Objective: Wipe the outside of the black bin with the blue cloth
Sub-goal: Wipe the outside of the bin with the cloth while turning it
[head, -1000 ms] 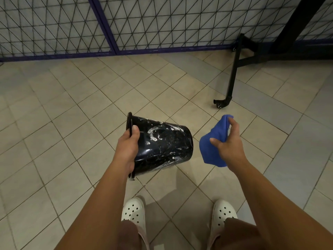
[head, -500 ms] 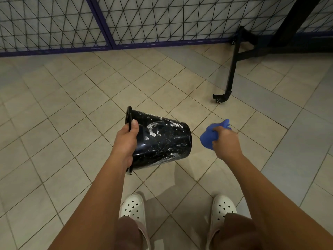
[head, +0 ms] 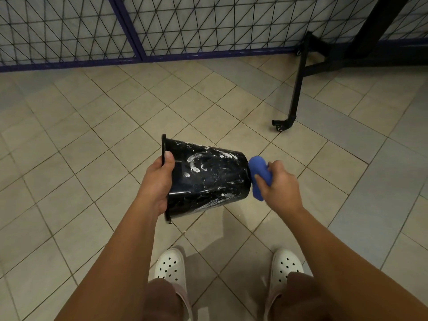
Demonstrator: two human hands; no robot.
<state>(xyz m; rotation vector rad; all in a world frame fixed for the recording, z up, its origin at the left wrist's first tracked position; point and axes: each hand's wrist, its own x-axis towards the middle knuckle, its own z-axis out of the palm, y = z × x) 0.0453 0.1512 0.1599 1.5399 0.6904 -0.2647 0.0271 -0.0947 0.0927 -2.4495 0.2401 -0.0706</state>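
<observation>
The left hand [head: 155, 184] grips the round, glossy black plastic bin [head: 206, 177] at its open rim, with the thumb lying on the outside wall and the other fingers hidden behind the rim, probably inside the opening. The bin is held in the air on its side, above the floor, with the mouth pointing to the person's left and the closed bottom pointing to the right. Its outside wall carries many white smears and streaks. The right hand [head: 279, 184] is closed around a bunched blue cloth [head: 259, 172], and the cloth is pressed against the bottom end of the bin, at the right edge of it. Both forearms are bare and reach forward from the lower part of the view. Under them stand two white perforated clogs [head: 171, 266] on a floor of beige and grey square tiles [head: 76, 163], and the bin's shadow falls on the tiles between the feet. Farther away, a black metal stand with a small caster wheel [head: 294, 100] stands at the right, well apart from the bin. Behind it runs a black wire mesh fence with a dark purple frame [head: 129, 28].
</observation>
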